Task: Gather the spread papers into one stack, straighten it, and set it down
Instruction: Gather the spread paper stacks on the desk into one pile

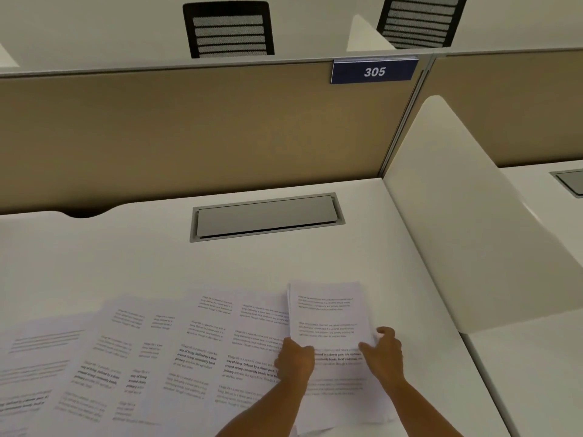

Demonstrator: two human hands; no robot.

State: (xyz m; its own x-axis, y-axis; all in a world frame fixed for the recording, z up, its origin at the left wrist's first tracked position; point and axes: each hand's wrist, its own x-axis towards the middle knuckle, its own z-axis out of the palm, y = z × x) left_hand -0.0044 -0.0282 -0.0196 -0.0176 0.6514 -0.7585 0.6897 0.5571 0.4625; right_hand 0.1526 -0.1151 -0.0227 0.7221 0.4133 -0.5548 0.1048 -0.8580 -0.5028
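Note:
Several printed white papers (176,351) lie fanned out and overlapping across the near part of the white desk (132,257). At the right end of the fan, a small stack of sheets (328,313) is held by both hands. My left hand (295,361) grips its left edge, fingers curled around the paper. My right hand (383,351) holds its right edge, thumb raised. More sheets (340,392) lie flat under the held stack, between my forearms.
A grey cable hatch (266,217) is set into the desk behind the papers. A tan partition (195,127) with a blue "305" sign (374,71) closes the back. A white side divider (467,216) stands to the right. Black chairs (228,29) show beyond.

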